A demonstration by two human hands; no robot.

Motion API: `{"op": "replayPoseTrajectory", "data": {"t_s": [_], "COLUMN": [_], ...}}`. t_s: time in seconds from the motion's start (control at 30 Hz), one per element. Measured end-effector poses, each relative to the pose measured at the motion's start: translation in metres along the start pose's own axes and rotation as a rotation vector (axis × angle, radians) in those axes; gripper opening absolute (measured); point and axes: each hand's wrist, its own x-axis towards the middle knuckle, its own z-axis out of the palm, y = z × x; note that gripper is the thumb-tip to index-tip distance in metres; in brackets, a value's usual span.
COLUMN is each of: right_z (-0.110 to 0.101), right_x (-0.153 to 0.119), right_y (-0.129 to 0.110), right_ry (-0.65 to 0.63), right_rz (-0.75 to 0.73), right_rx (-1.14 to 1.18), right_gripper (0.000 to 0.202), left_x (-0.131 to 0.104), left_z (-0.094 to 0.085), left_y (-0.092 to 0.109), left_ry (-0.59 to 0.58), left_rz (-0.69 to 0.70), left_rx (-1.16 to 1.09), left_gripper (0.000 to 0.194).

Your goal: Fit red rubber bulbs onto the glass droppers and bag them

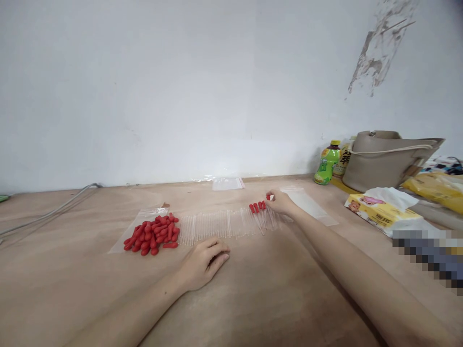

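My right hand (281,202) pinches a red rubber bulb (268,197) at the right end of a row of clear dropper tubes (206,225). Several tubes beside it carry red bulbs (256,207) on their far ends. My left hand (205,260) lies on the table just in front of the row, thumb apart from the loosely bent fingers, with nothing visible in it. To its left, a heap of loose red bulbs (152,233) sits partly on a clear plastic bag (121,239).
A clear bag (311,206) lies beyond my right forearm, and another small bag (227,183) is by the wall. At right stand a green bottle (325,164), a beige handbag (383,161) and a tissue pack (383,209). A grey cable (68,201) crosses the far left.
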Motion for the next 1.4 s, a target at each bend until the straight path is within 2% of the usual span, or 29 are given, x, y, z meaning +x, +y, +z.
{"op": "replayPoseTrajectory", "data": {"t_s": [0.1, 0.23, 0.3, 0.43, 0.53, 0.83, 1.03, 1.23, 1.4], "right_z": [0.007, 0.001, -0.006, -0.017, -0.018, -0.01, -0.009, -0.024, -0.031], "right_x": [-0.002, -0.009, -0.012, -0.016, -0.02, -0.023, -0.023, -0.026, -0.033], "right_y": [-0.003, -0.004, -0.001, 0.007, 0.009, 0.005, 0.004, -0.003, -0.018], "right_ry": [-0.031, -0.047, -0.045, -0.1, -0.158, -0.185, -0.174, -0.149, -0.094], "right_rz": [-0.01, -0.002, 0.035, 0.104, 0.14, 0.225, 0.253, 0.224, 0.089], "right_rx": [-0.059, -0.123, -0.171, -0.26, -0.29, -0.287, -0.256, -0.196, -0.151], "right_gripper": [0.038, 0.053, 0.049, 0.022, 0.015, 0.032, 0.034, 0.032, 0.023], "left_x": [0.0, 0.001, 0.001, 0.002, 0.002, 0.002, 0.002, 0.002, 0.002], "left_z": [0.0, 0.0, -0.001, -0.001, 0.0, 0.0, -0.001, -0.001, -0.001], "left_y": [0.0, 0.001, 0.001, 0.001, 0.0, 0.0, 0.001, 0.0, 0.001], "left_ry": [-0.012, -0.01, -0.006, -0.015, -0.02, -0.037, -0.045, -0.046, -0.042], "left_rz": [-0.006, -0.007, 0.001, -0.001, -0.004, -0.018, -0.022, -0.041, -0.028], "left_rx": [0.002, 0.005, -0.002, -0.015, -0.01, 0.0, -0.014, -0.014, -0.015], "left_gripper": [0.02, 0.02, 0.021, 0.021, 0.02, 0.019, 0.019, 0.019, 0.02]}}
